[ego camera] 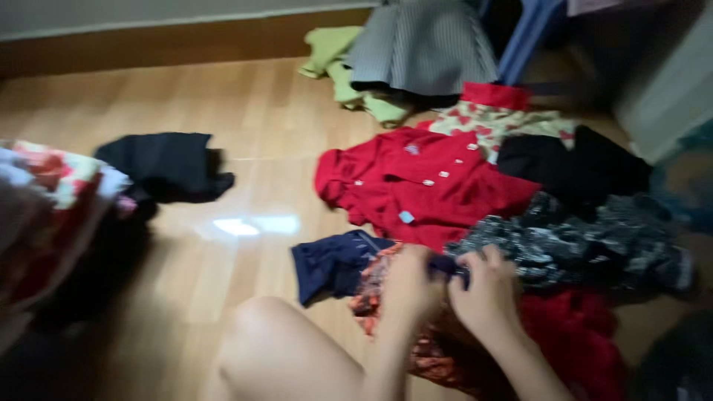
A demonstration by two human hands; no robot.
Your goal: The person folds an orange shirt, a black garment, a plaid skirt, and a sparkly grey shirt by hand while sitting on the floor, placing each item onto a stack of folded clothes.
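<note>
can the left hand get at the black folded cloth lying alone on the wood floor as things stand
Probably not without letting go: the left hand is gripping the navy garment together with the right hand. The black folded cloth lies far off across bare wooden floor; nothing blocks the way.

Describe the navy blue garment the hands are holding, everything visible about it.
The navy blue garment is dark, soft cloth, crumpled rather than folded, lying on the wooden floor beside the bent knee. Its left part spreads loosely; its right end is pinched between the left hand and right hand. It overlaps an orange patterned cloth and lies just below the red buttoned shirt. Blur hides finer detail.
</note>
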